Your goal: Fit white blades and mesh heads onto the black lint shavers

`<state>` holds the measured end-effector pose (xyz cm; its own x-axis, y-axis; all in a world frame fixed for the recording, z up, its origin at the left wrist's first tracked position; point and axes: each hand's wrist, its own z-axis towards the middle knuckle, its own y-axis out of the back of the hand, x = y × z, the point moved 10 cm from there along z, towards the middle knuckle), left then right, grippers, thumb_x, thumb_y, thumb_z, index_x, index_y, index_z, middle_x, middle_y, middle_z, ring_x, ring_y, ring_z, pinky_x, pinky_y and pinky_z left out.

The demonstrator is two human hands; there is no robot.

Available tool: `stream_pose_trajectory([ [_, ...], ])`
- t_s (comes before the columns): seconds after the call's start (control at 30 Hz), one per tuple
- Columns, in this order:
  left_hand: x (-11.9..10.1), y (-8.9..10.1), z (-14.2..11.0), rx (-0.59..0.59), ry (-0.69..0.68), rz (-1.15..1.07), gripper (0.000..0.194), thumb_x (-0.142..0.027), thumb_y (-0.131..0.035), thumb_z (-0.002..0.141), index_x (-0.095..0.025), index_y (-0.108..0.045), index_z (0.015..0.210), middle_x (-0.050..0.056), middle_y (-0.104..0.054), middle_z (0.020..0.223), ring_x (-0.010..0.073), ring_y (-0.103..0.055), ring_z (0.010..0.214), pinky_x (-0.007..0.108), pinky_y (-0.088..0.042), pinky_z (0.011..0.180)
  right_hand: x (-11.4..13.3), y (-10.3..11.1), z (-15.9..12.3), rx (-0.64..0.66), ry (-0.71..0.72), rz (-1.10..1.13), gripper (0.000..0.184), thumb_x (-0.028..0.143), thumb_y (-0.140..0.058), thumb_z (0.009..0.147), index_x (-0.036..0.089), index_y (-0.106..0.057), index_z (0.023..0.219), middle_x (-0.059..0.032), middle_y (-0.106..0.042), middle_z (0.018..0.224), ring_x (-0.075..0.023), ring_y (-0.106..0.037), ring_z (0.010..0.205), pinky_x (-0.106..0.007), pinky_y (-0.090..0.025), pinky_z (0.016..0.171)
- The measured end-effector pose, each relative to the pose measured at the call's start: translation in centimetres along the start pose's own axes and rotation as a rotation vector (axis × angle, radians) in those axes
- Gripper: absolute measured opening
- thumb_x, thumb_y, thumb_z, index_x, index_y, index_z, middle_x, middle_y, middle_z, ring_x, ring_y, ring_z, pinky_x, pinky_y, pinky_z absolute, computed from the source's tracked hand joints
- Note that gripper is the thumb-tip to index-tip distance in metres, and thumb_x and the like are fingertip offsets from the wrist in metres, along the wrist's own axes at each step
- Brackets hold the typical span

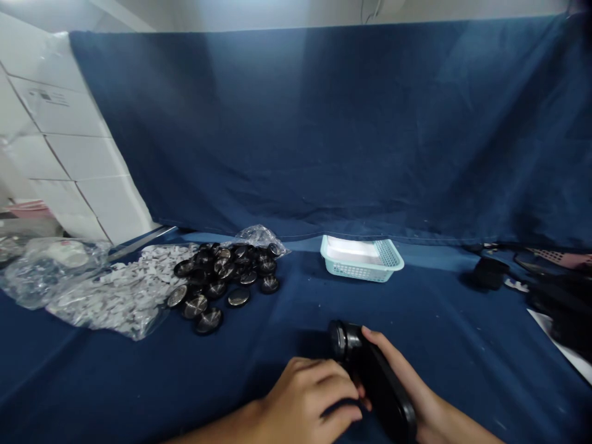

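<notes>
A long black device (383,385) with a rounded body and a round, metal-rimmed head at its far end is gripped in my right hand (416,382). The thumb of that hand lies along its upper side. My left hand (312,394) is close against the device's left side, just below the head. Its fingers are curled, and their tips are partly hidden, so what they hold, if anything, cannot be made out. Left of both hands lies a pile of round black caps (222,271) with shiny metallic faces, several lying loose at the pile's front.
A clear bag of small white-grey parts (120,293) lies left of the caps. A light-blue basket (361,271) with white sheets inside stands at the back. Black items (490,274) and a white sheet (564,348) sit at right. White boxes (87,148) are stacked at left.
</notes>
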<state>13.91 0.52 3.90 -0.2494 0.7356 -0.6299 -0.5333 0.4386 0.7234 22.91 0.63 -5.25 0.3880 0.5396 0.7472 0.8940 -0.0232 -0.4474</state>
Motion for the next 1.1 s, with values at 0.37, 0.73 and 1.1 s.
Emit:
stream_pose_trajectory([
  [0.37, 3.5, 3.5, -1.4, -0.464, 0.223, -0.183, 0.03, -0.036, -0.059, 0.088, -0.021, -0.058, 0.113, 0.01, -0.056, 0.117, 0.0111, -0.054, 0.064, 0.027, -0.05, 0.062, 1.1, -0.7, -0.2, -0.028, 0.112, -0.115, 0.05, 0.057, -0.04, 0.092, 0.013, -0.053, 0.112, -0.0016, -0.062, 0.05, -0.0139, -0.055, 0.044, -0.022, -0.044, 0.048],
  [0.73, 7.9, 0.1, -0.3, -0.291, 0.491, -0.552, 0.05, -0.054, -0.032, 0.096, -0.017, -0.059, 0.115, -0.003, -0.054, 0.061, 0.0107, -0.052, 0.051, 0.021, -0.042, 0.052, 1.9, -1.7, -0.3, 0.07, 0.232, -0.212, 0.055, 0.054, -0.044, 0.091, 0.018, -0.038, 0.132, -0.0001, -0.062, 0.056, -0.0162, -0.059, 0.049, -0.026, -0.049, 0.05],
  [1.1, 10.7, 0.0, -0.8, -0.411, 0.666, -0.74, 0.053, -0.061, -0.037, 0.091, -0.017, -0.053, 0.115, 0.012, -0.061, 0.114, 0.0056, -0.054, 0.043, 0.018, -0.039, 0.035, 1.7, -1.2, -0.4, -0.005, 0.201, -0.156, 0.058, 0.054, -0.04, 0.094, 0.018, -0.032, 0.138, -0.0005, -0.063, 0.055, -0.0168, -0.061, 0.05, -0.028, -0.05, 0.053],
])
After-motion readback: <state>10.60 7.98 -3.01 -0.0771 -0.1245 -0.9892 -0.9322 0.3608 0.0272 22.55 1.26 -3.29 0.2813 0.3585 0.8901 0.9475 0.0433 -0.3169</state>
